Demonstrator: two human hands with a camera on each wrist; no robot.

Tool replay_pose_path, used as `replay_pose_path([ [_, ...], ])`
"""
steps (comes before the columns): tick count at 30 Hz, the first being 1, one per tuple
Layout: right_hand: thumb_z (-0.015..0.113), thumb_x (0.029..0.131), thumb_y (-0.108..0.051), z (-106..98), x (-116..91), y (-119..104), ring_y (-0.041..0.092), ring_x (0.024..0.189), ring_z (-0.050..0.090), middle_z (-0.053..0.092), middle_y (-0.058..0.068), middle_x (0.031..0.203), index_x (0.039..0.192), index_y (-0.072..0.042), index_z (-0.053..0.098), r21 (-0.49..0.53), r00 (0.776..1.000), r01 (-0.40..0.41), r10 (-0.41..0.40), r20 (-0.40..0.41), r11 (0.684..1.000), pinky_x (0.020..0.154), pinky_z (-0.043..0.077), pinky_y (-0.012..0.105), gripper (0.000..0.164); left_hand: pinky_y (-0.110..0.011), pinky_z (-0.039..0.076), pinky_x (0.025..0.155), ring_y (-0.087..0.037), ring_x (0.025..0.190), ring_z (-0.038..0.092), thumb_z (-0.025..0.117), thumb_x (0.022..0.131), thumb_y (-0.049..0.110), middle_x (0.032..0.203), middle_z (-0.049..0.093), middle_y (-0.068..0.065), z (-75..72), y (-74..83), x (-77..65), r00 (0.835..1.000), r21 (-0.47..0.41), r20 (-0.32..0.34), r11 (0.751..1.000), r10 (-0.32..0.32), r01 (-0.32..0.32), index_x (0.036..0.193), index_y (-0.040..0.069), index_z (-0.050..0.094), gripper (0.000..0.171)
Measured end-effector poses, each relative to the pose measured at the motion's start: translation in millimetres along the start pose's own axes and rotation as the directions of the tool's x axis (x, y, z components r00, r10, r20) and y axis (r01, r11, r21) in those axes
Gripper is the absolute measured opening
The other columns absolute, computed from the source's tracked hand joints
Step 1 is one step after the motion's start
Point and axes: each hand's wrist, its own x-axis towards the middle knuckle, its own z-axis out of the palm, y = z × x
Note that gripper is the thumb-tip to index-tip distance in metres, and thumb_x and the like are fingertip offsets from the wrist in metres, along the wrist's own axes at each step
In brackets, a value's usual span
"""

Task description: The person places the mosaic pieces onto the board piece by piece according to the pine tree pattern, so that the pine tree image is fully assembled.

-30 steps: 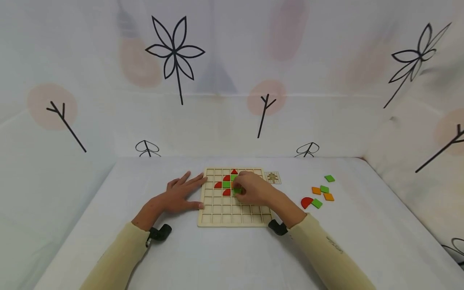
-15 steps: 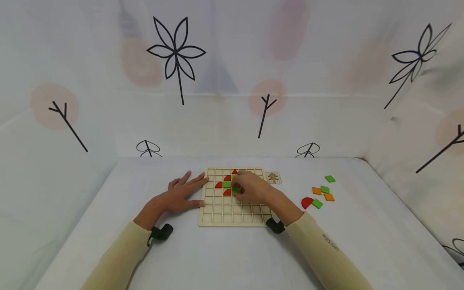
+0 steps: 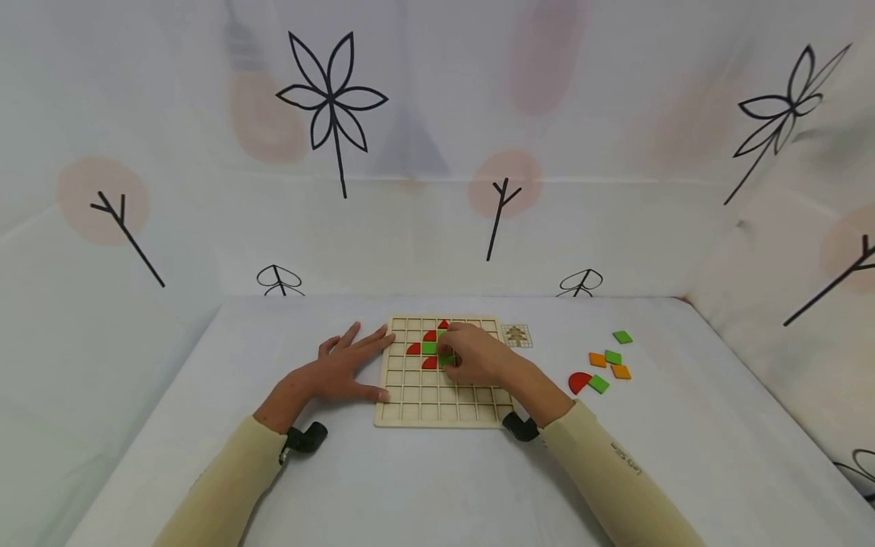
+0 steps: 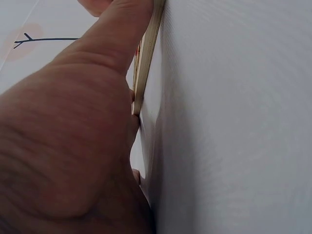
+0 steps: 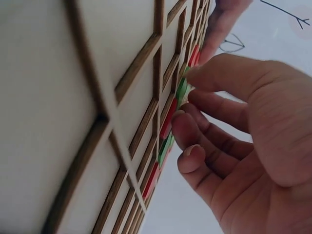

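A wooden grid board (image 3: 410, 395) lies on the table in the head view, with red and green tiles set in its upper middle cells. My left hand (image 3: 336, 372) rests at the board's left edge, fingers spread, thumb and fingertips touching the rim. Over the filled cells, my right hand (image 3: 478, 354) pinches a green tile (image 5: 182, 89) at the board between thumb and index finger; its other fingers are curled. A red quarter-round tile (image 3: 430, 364) and a green square tile (image 3: 428, 348) sit just left of those fingertips. The right hand covers some cells.
A small card (image 3: 517, 336) printed with a tree on a grid lies at the board's upper right. Farther right are loose tiles: a red half-round (image 3: 579, 382), a green tile (image 3: 598, 384), an orange tile (image 3: 620, 371) and several others. Patterned cloth hangs behind.
The right hand stays over the same cells, its fingertips shifting only slightly, and the orange patch beside them is now covered. The left thumb has slid a little farther onto the board's edge.
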Motion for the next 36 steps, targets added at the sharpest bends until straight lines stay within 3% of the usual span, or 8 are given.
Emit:
replay_pose_path([
  [7,0.079,0.095,-0.017,-4,-4,2,0.012,0.087,0.058,0.068,-0.001,0.111,0.113,-0.013,0.077,0.018,0.999,-0.045,0.045,-0.005,0.999,0.08,0.053,0.03,0.019,-0.069,0.005,0.123,-0.045,0.163,-0.007,0.074,0.087,0.072,0.179,0.01,0.003,0.4,-1.0,1.0,1.0,0.0,0.009,1.0,-0.011,0.011,0.171,0.03,0.022,0.107],
  [15,0.078,0.095,-0.015,-8,-15,8,0.014,0.08,0.057,0.066,0.0,0.104,0.11,-0.01,0.077,0.035,0.999,-0.013,0.015,-0.049,0.999,0.072,0.051,0.028,0.016,-0.071,0.005,0.122,-0.045,0.163,-0.007,0.074,0.087,0.072,0.179,0.011,0.002,2.4,-1.4,2.9,1.0,0.006,0.008,1.0,-0.021,0.021,0.171,0.029,0.024,0.107],
  [22,0.077,0.096,-0.016,-13,-35,22,0.013,0.081,0.058,0.065,-0.002,0.101,0.107,-0.012,0.075,-0.001,0.993,-0.019,0.019,-0.119,1.0,0.072,0.052,0.027,0.011,-0.069,0.006,0.123,-0.044,0.163,-0.007,0.073,0.088,0.073,0.179,0.009,0.003,2.6,-2.7,3.4,1.0,0.019,0.015,1.0,-0.019,0.018,0.171,0.031,0.021,0.107],
  [30,0.074,0.096,-0.008,-27,-62,46,0.016,0.083,0.062,0.066,-0.003,0.101,0.107,-0.008,0.074,0.048,0.982,-0.037,0.045,-0.182,0.998,0.072,0.054,0.029,0.011,-0.07,0.006,0.122,-0.046,0.163,-0.007,0.072,0.087,0.074,0.179,0.009,0.002,2.3,-2.7,3.8,1.0,0.009,0.011,1.0,-0.009,0.009,0.172,0.031,0.02,0.108],
  [36,0.074,0.096,-0.006,-34,-83,63,0.015,0.081,0.062,0.066,-0.005,0.099,0.105,-0.008,0.074,0.038,0.973,-0.037,0.044,-0.227,0.999,0.07,0.053,0.028,0.009,-0.066,0.004,0.124,-0.043,0.163,-0.008,0.075,0.086,0.072,0.179,0.012,0.001,4.1,-4.5,4.5,0.999,-0.003,0.013,0.999,-0.034,0.034,0.173,0.023,0.012,0.118],
])
